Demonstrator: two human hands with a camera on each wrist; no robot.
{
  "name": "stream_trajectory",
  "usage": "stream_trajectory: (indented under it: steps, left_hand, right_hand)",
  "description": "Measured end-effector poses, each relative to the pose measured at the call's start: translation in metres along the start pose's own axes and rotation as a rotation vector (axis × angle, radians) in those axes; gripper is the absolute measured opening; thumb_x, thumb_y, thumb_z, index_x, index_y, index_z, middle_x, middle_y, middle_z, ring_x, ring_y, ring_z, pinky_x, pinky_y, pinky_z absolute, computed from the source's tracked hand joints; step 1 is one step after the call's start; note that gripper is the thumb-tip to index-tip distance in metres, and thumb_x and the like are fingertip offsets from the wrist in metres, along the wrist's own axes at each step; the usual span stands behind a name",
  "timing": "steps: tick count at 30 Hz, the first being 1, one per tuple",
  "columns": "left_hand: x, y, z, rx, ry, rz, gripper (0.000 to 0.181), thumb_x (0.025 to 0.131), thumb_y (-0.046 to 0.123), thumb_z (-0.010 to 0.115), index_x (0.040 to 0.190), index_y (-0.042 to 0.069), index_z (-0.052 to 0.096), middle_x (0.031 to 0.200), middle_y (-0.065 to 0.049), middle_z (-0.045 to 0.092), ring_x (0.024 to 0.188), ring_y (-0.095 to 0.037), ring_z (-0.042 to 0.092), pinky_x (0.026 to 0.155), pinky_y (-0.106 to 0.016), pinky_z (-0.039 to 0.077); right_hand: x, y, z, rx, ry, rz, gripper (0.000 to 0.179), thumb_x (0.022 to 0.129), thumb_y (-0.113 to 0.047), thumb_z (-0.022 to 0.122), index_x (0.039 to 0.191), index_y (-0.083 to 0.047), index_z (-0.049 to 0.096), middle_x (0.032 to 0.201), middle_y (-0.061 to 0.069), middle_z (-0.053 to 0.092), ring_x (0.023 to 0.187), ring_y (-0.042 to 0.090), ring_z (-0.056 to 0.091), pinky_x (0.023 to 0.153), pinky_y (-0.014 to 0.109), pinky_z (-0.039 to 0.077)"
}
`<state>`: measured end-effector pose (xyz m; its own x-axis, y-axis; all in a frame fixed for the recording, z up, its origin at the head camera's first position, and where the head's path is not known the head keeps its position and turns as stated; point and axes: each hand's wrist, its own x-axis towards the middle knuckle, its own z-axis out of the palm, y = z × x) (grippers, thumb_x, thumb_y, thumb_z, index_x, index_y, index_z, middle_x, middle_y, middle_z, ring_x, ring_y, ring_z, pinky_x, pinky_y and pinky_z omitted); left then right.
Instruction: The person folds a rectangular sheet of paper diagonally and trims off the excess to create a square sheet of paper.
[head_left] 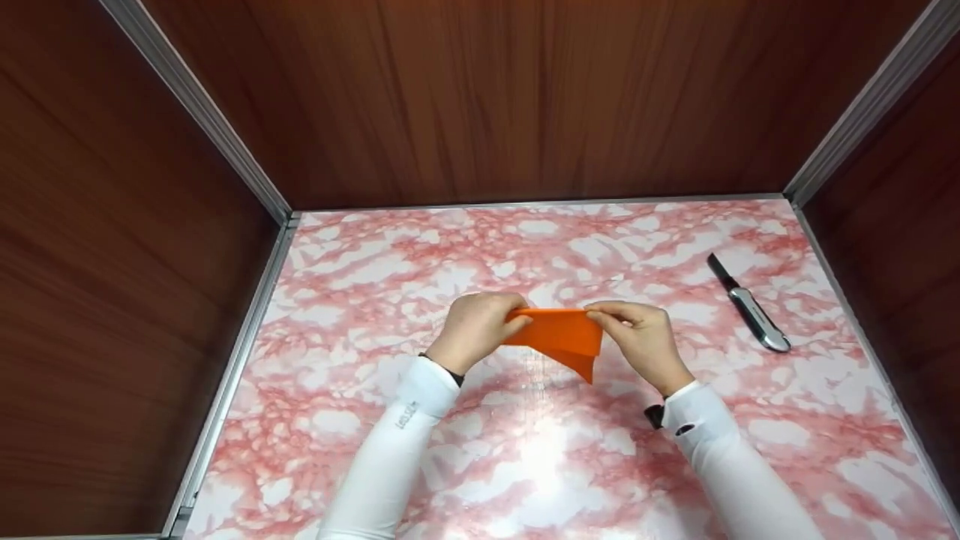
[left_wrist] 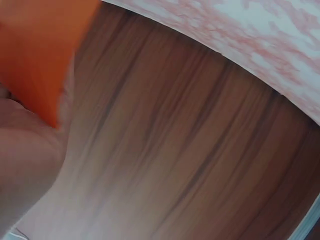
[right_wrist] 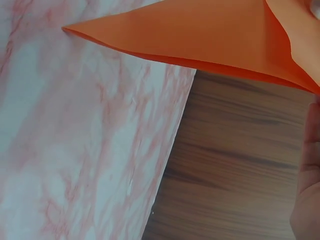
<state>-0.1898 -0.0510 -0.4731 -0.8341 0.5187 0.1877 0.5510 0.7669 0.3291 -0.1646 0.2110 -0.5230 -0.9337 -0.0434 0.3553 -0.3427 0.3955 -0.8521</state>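
A folded sheet of orange paper (head_left: 559,330) is held up between both hands above the middle of the table, with one pointed corner hanging down on its right side. My left hand (head_left: 480,322) pinches its left end between thumb and fingers. At the upper right corner, the thumb and index finger of my right hand (head_left: 637,334) pinch the paper. The left wrist view has the orange paper (left_wrist: 45,45) in front of part of the left hand (left_wrist: 30,150). Folded layers and a long point of the paper (right_wrist: 200,35) show in the right wrist view, beside the right hand (right_wrist: 307,185).
A utility knife (head_left: 750,309) with its dark blade out lies on the right of the table, pointing toward the back. The red-and-white marbled tabletop (head_left: 360,300) is bounded by brown wood panels (head_left: 480,105) at the back and both sides, with metal edging (head_left: 232,360).
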Motion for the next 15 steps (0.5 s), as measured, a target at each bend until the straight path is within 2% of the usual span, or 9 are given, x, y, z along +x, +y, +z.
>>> stream_trajectory:
  steps: [7,15]
  left_hand:
    - [0.013,0.024,0.012,0.041,0.040,0.044,0.015,0.094,0.037,0.065,0.097,0.024,0.072,0.085,0.012,0.069,0.070,-0.003,0.061,0.059,-0.027,0.048]
    - [0.021,0.040,0.021,0.018,0.098,0.090,0.021,0.096,0.040,0.059,0.097,0.024,0.072,0.086,0.013,0.070,0.072,-0.003,0.062,0.060,-0.027,0.048]
  right_hand:
    - [-0.002,-0.031,0.006,0.041,0.008,-0.059,0.011,0.087,-0.010,0.073,0.096,-0.006,0.078,0.090,0.002,0.074,0.075,0.015,0.066,0.063,0.024,0.050]
    - [-0.003,-0.036,0.012,0.068,0.013,-0.078,0.012,0.087,-0.008,0.073,0.097,-0.006,0.078,0.091,0.001,0.074,0.079,0.013,0.067,0.068,0.019,0.050]
